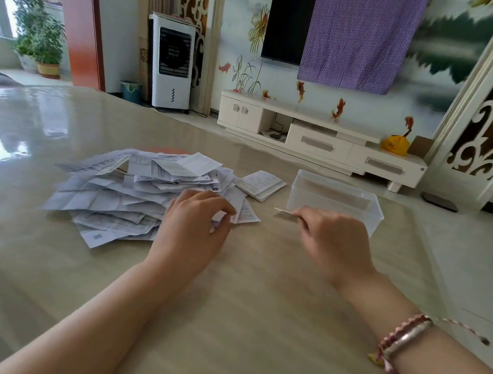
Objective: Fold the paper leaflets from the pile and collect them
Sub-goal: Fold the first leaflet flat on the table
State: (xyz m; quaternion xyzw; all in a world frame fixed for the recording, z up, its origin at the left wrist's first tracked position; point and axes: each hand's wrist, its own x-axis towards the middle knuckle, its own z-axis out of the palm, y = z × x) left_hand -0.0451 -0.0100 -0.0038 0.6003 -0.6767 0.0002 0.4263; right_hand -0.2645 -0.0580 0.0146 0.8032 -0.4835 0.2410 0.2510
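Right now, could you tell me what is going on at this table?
A person is folding paper leaflets. The right hand pinches a small folded leaflet in front of the clear plastic box. The left hand rests on the edge of the loose pile. A small stack of folded leaflets lies between pile and box.

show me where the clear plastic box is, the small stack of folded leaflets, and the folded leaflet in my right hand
clear plastic box (373,212): head view, on its right-hand wall.
stack of folded leaflets (260,183): head view, top sheet's middle.
folded leaflet (284,214): head view, the end sticking out of the right hand (329,242).
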